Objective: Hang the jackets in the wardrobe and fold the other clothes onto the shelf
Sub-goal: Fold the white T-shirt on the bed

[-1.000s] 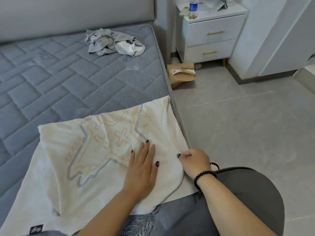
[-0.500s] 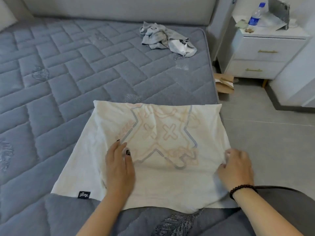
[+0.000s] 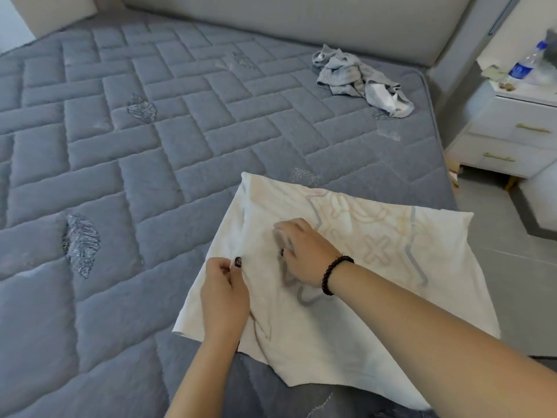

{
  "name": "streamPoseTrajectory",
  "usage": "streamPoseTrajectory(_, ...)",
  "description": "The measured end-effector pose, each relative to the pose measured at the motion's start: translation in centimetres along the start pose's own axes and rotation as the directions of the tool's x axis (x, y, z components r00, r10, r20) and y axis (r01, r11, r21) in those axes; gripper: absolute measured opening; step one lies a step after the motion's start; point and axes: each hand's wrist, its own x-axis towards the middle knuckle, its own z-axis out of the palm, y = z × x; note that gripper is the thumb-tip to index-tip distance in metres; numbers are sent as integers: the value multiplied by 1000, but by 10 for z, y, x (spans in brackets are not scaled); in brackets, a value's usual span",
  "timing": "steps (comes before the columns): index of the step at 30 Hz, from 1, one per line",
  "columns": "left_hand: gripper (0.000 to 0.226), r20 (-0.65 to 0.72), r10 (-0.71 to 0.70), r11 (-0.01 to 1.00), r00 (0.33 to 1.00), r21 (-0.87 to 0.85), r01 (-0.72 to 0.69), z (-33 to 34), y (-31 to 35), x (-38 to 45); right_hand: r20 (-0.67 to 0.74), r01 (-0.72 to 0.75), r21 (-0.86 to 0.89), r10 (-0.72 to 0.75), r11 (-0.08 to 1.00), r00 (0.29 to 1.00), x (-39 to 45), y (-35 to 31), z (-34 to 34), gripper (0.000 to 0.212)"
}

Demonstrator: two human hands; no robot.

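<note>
A white T-shirt point(image 3: 370, 297) with a faded orange and grey print lies flat near the mattress's point(image 3: 150, 146) front right corner. My left hand point(image 3: 224, 300) pinches the shirt's left edge between thumb and fingers. My right hand point(image 3: 304, 254), with a dark bead bracelet on the wrist, reaches across onto the left part of the shirt; its fingers are blurred, so its hold is unclear. A crumpled grey garment point(image 3: 358, 79) lies at the far right of the bed, near the headboard.
The grey headboard point(image 3: 286, 16) runs along the back. A white nightstand point(image 3: 512, 140) with gold handles stands to the right of the bed, with a water bottle point(image 3: 524, 63) on top. Grey tiled floor point(image 3: 506, 267) lies to the right.
My right hand left the shirt's right edge and crossed over to its left part. My left hand lifted off the print and took hold of the left edge. The view swung left.
</note>
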Motion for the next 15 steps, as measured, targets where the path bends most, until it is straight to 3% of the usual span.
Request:
streamPoseTrajectory(2,12,-34,-54,994,998,-100,50,-11,-8,0,87,-14,-36,17,999,996,24,-9,2,45)
streamPoseTrajectory(6,23,-90,-71,988,993,-143,58,-23,-26,-9,241,-25,-227,81,974,967,47,-12,17,47)
streamPoseTrajectory(8,26,-121,-38,991,992,-129,22,-26,-31,-9,199,-24,-253,77,967,977,51,-12,22,44)
streamPoseTrajectory(10,10,-129,48,993,991,-101,-61,-27,-36,-10,111,8,-255,21,967,994,53,-11,24,43)
streamPoseTrajectory(11,15,-112,95,992,989,-68,-103,-26,-37,-10,71,31,-273,-12,961,997,51,-10,24,46)
streamPoseTrajectory(13,48,-33,203,978,979,46,-201,-21,-40,-14,-8,85,-337,-93,938,996,41,-6,29,52)
streamPoseTrajectory(15,61,14,310,929,951,211,-306,-17,-40,-16,-74,121,-350,-156,929,985,21,6,39,56)
